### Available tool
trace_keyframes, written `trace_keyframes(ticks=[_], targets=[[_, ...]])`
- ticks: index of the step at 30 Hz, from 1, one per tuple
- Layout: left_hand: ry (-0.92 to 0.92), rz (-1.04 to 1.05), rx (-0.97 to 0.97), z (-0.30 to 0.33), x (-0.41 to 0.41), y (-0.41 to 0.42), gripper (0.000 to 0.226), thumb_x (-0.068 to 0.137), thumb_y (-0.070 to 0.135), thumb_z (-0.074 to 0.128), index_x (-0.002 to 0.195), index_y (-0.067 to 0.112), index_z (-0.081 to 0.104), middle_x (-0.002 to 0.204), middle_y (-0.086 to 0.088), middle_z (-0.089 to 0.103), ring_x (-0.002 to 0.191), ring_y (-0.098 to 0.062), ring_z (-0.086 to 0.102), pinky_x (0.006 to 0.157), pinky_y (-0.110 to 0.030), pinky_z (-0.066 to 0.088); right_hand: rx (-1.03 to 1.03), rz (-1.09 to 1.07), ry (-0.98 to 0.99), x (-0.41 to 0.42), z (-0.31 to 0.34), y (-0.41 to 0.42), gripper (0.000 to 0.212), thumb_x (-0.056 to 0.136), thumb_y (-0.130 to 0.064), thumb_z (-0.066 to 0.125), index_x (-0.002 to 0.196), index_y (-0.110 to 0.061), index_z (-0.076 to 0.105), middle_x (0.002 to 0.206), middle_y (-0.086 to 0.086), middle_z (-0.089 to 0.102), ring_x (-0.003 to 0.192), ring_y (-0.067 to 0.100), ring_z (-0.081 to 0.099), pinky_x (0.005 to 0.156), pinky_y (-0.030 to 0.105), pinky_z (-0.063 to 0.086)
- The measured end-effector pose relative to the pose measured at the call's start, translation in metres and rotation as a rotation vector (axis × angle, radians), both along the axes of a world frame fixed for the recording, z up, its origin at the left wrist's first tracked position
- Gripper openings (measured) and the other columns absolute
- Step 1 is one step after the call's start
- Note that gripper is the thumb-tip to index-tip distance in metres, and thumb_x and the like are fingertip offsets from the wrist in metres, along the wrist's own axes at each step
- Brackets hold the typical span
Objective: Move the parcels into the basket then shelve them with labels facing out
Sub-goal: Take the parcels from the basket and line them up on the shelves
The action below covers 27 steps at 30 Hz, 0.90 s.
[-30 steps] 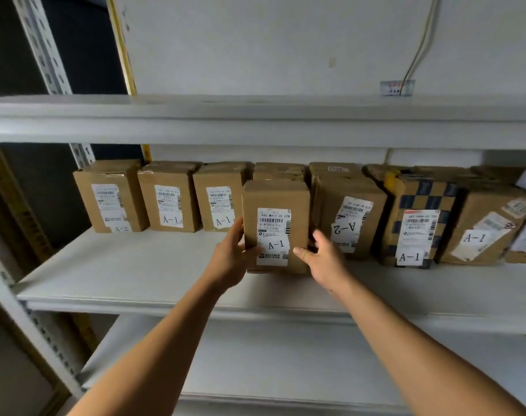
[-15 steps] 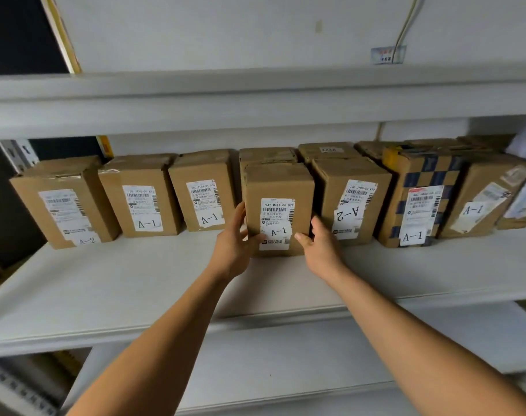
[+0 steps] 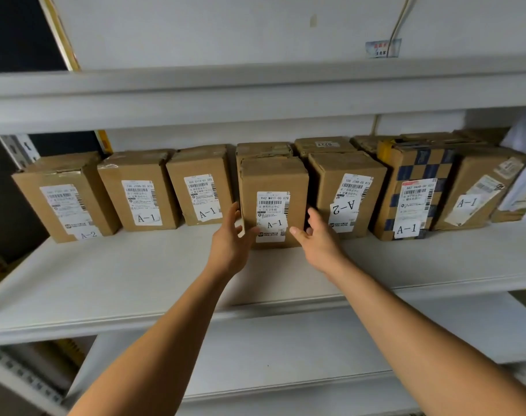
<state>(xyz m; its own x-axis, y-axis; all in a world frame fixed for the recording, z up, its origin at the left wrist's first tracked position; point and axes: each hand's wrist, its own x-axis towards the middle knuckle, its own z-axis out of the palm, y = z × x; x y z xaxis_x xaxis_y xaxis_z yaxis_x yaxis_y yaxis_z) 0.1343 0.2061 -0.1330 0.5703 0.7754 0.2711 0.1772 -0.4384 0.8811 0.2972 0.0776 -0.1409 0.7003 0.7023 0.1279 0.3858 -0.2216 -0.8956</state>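
The A-1 parcel (image 3: 273, 202) stands upright mid-row on the shelf (image 3: 135, 280), label facing out, with the left hand (image 3: 230, 240) and right hand (image 3: 317, 240) open-fingered beside its lower corners, gripping nothing; it looks stiff, light cardboard, best taken by its two side faces

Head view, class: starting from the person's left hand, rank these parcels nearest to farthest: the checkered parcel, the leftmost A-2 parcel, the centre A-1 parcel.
From the left hand:
1. centre A-1 parcel, just right of it.
2. leftmost A-2 parcel, far left.
3. checkered parcel, far right.
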Motion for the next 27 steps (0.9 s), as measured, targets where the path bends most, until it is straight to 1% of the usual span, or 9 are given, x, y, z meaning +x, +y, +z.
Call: trace_keyframes(ticks=[2,3,8,10,12,16,20,24,27], targets=[[0.020,0.085,0.006,0.003,-0.007,-0.016,0.062,0.101,0.028,0.070,0.156,0.028,0.040,0.155,0.000,0.056,0.132,-0.028,0.061,0.108,-0.048,0.053,0.056,0.092,0.088,-0.001,0.003,-0.018,0.073,0.103,-0.021,0.067,0.165,-0.019,0.028,0.166,0.012,0.038,0.148,0.024,0.046,0.120,0.038,0.039],[0.033,0.127,0.013,0.004,-0.010,-0.027,0.062,0.102,0.031,0.068,0.157,0.024,0.040,0.155,-0.003,0.055,0.132,-0.028,0.061,0.107,-0.045,0.053,0.077,0.125,0.093,0.000,0.004,-0.028,0.071,0.103,-0.019,0.068,0.164,-0.018,0.031,0.166,0.013,0.039,0.147,0.022,0.046,0.120,0.036,0.039],[0.031,0.197,0.094,0.004,-0.017,-0.090,0.048,0.104,0.033,0.065,0.148,0.019,0.053,0.138,-0.001,0.068,0.120,-0.019,0.067,0.090,-0.024,0.050,0.118,0.135,-0.044,0.007,0.002,-0.089,0.056,0.100,-0.019,0.071,0.152,-0.015,0.050,0.148,0.008,0.061,0.134,0.015,0.060,0.115,0.034,0.047],[0.034,0.168,0.124,0.001,-0.012,-0.117,0.040,0.104,0.030,0.066,0.141,0.018,0.061,0.132,0.002,0.070,0.117,-0.015,0.069,0.087,-0.015,0.048,0.137,0.137,-0.095,0.011,0.002,-0.118,0.048,0.101,-0.019,0.070,0.147,-0.016,0.056,0.141,0.003,0.066,0.129,0.011,0.064,0.110,0.026,0.049],[0.034,0.117,0.141,-0.002,-0.002,-0.144,0.035,0.103,0.029,0.067,0.136,0.017,0.066,0.129,0.003,0.073,0.116,-0.012,0.070,0.088,-0.014,0.050,0.159,0.133,-0.118,0.015,0.000,-0.148,0.042,0.102,-0.017,0.068,0.143,-0.018,0.060,0.136,-0.002,0.068,0.125,0.007,0.065,0.107,0.021,0.050],[0.043,-0.040,0.138,-0.010,0.028,-0.191,0.033,0.104,0.027,0.067,0.136,0.018,0.067,0.127,0.004,0.073,0.115,-0.008,0.069,0.097,-0.022,0.056,0.153,0.036,-0.131,0.025,-0.010,-0.214,0.036,0.103,-0.015,0.067,0.139,-0.016,0.064,0.131,-0.007,0.071,0.120,0.002,0.066,0.106,0.018,0.050],[0.073,-0.226,0.145,-0.020,0.060,-0.237,0.035,0.104,0.025,0.066,0.138,0.016,0.066,0.130,0.002,0.072,0.116,-0.010,0.069,0.099,-0.026,0.057,0.088,-0.102,-0.093,0.029,-0.027,-0.287,0.038,0.104,-0.019,0.066,0.141,-0.021,0.063,0.134,-0.011,0.068,0.122,-0.001,0.063,0.101,0.011,0.048],[0.123,-0.426,0.223,-0.041,0.088,-0.289,0.029,0.106,0.030,0.062,0.131,0.018,0.069,0.124,0.004,0.073,0.110,-0.009,0.070,0.096,-0.026,0.057,0.008,-0.296,-0.001,0.019,-0.048,-0.363,0.037,0.105,-0.024,0.064,0.142,-0.028,0.060,0.136,-0.013,0.066,0.124,0.003,0.061,0.105,0.022,0.050],[0.163,-0.546,0.178,-0.063,0.104,-0.336,0.028,0.104,0.029,0.065,0.130,0.019,0.070,0.123,0.005,0.074,0.111,-0.010,0.071,0.097,-0.022,0.053,-0.048,-0.466,0.051,0.003,-0.070,-0.418,0.037,0.104,-0.024,0.066,0.141,-0.026,0.060,0.132,-0.010,0.068,0.123,0.006,0.062,0.108,0.027,0.051]])
